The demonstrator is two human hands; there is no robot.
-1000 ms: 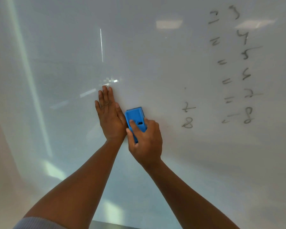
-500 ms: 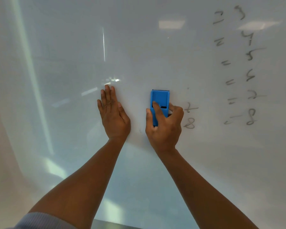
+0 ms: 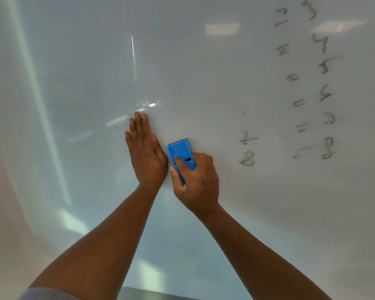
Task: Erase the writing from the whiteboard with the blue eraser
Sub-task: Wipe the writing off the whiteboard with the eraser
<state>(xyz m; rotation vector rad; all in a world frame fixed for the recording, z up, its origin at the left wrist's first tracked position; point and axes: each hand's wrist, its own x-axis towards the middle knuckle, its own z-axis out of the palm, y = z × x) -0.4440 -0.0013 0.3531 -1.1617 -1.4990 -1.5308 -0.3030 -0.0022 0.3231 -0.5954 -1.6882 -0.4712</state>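
Note:
A white whiteboard [image 3: 78, 68] fills the view. My right hand [image 3: 198, 180] grips the blue eraser [image 3: 180, 151] and holds it against the board, tilted, right beside my left hand. My left hand [image 3: 144, 151] presses flat on the board with straight fingers. Dark handwritten writing [image 3: 325, 66], digits and equals signs, runs down the right part of the board. Two more digits [image 3: 247, 149], a 7 over an 8, stand to the right of the eraser.
Ceiling lights reflect as bright patches [image 3: 222, 29] on the glossy board. A grey ledge [image 3: 152, 294] shows at the bottom edge between my forearms. The board's left half carries no writing.
My right hand swept the eraser right toward the 7 and 8, then back left next to my left hand. My left hand stayed pressed in place.

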